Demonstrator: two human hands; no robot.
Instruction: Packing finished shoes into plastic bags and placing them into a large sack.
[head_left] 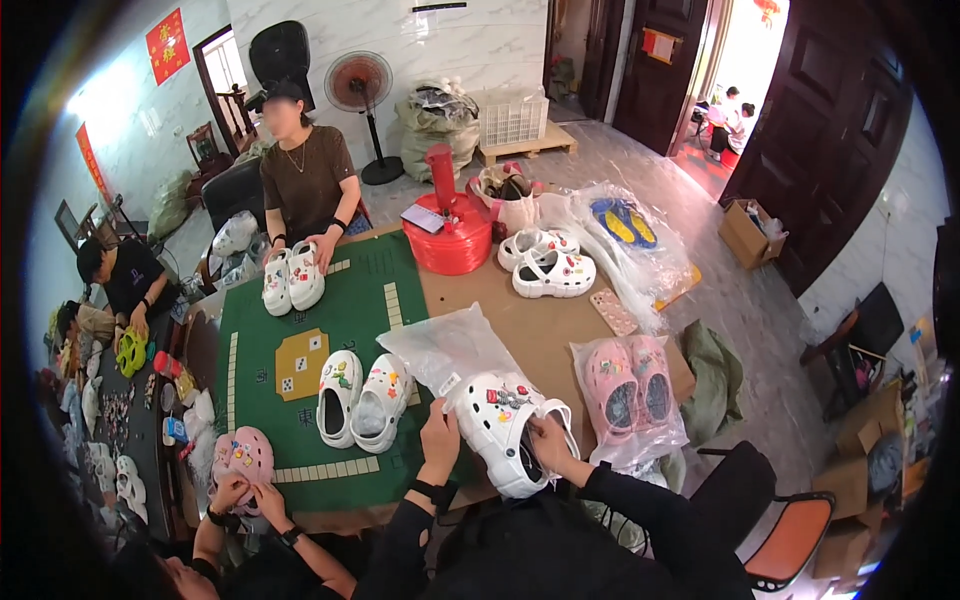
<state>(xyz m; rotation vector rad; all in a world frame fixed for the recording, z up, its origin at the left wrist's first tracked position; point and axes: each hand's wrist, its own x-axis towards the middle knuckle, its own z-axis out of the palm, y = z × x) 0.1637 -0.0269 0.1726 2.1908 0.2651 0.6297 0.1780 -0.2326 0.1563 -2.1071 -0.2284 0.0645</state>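
The left hand [440,440] pinched the clear bag [435,345] at the white clog's [490,420] nine o'clock, likely for control; the right hand [553,443] reached inside, its fingers' grip unclear.

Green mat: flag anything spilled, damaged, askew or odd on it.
No spill or damage shows. Slightly odd: white shoes stand on the mat marked with dice and tiles, more like a game table than a workbench.

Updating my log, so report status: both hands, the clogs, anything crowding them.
Left hand at edge of clear bag, beside white clogs. Right hand at clog opening. Bagged pink clogs to the right.
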